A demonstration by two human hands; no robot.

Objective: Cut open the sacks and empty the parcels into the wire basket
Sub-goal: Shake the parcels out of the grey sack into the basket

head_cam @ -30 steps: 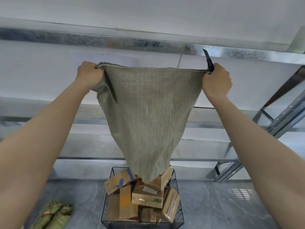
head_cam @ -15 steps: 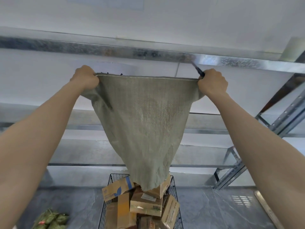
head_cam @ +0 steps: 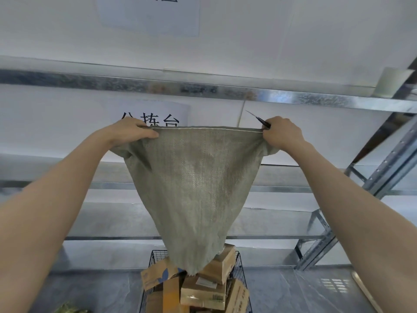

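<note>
Two bare forearms reach up and forward from the lower corners of the view. The left hand (head_cam: 133, 132) is clenched round one top corner of a single grey-green woven sack (head_cam: 194, 188), fingers curled over the hem. The right hand (head_cam: 283, 133) is fisted round the opposite corner, and it also grips one knife (head_cam: 259, 119), whose dark blade sticks up and leftward out of the fist. The hem runs taut and nearly level between the two hands. Below them the sack hangs limp and flat, narrowing to a ragged tip.

Straight under the hands, beyond that tip, one black wire basket (head_cam: 154, 258) stands on the grey floor (head_cam: 293, 290). At least five cardboard parcels (head_cam: 203, 292) lie heaped in it, rising above its rim; the sack's tip hangs in front of the topmost ones, and whether it touches them cannot be told.

Behind the hands stands one metal shelving rack (head_cam: 203, 88). Above and past the left hand, two paper signs (head_cam: 149, 14) are fixed to the white wall.
</note>
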